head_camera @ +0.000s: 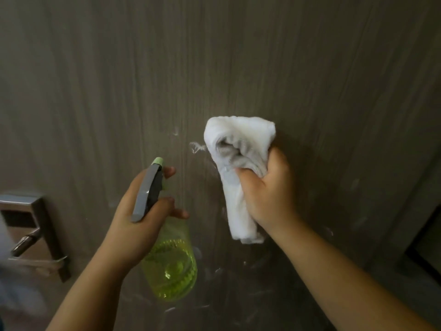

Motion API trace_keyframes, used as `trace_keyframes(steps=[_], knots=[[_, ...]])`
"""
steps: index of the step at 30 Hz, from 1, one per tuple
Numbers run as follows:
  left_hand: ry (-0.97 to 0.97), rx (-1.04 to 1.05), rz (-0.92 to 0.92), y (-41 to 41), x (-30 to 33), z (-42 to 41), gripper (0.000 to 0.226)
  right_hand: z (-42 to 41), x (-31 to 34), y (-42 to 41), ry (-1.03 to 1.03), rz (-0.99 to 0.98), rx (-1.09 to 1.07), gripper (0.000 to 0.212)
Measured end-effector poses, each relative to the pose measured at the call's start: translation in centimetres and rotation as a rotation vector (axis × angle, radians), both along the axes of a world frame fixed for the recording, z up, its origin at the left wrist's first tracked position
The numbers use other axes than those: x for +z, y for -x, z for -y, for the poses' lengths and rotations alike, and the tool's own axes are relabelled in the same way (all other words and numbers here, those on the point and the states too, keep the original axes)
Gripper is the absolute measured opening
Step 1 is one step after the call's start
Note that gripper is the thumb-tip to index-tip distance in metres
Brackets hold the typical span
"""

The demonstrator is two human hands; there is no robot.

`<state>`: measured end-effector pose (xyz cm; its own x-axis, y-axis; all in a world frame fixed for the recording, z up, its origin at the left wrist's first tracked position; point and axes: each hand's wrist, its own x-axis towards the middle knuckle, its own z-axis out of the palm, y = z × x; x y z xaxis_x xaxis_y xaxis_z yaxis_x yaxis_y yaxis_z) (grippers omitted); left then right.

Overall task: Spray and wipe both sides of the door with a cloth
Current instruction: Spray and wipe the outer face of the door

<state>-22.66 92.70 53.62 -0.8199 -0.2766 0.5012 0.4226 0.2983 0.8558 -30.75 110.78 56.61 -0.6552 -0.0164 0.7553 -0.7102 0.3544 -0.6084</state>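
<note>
Right hand grips a bunched white terry cloth against the grey-brown wood-grain door, left hand just beside it wraps the grey-headed, translucent yellow-green plastic spray bottle, nozzle toward the door, metal lever handle left of that hand.

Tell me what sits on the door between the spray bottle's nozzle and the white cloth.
In the head view, only bare door with pale wet smears separates the nozzle from the cloth.

Grey-brown wood-grain door before me, streaked wet, crumpled white cloth against it, yellow-green spray bottle nozzle forward
</note>
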Motion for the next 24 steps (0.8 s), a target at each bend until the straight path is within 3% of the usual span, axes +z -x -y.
trace_keyframes(steps=[2,4,9,12,16,20,24], knots=[[-0.013,-0.025,-0.027,-0.4,0.7,-0.2,0.045,1.3,-0.5,-1.2,0.111,0.183,0.075,0.030],[-0.036,-0.069,-0.044,-0.8,1.2,-0.6,0.040,2.8,-0.8,-2.1,0.099,0.236,0.066,0.032],[-0.005,-0.108,-0.069,-1.1,1.7,0.0,0.042,5.2,-1.4,-4.5,-0.078,0.126,0.017,0.031],[0.007,-0.159,-0.122,-1.4,1.4,1.6,0.040,5.3,-1.3,-6.3,-0.232,0.231,0.165,0.037],[-0.002,-0.128,-0.139,-1.2,0.5,3.7,0.061,5.5,-1.5,-7.6,-0.165,0.420,0.397,0.051],[0.015,-0.198,-0.137,-1.7,0.3,4.5,0.034,6.0,-1.3,-9.1,-0.083,0.470,0.462,0.045],[-0.015,-0.258,-0.092,-2.7,-0.3,5.7,0.038,5.5,-0.3,-8.6,0.139,0.607,0.339,0.044]])
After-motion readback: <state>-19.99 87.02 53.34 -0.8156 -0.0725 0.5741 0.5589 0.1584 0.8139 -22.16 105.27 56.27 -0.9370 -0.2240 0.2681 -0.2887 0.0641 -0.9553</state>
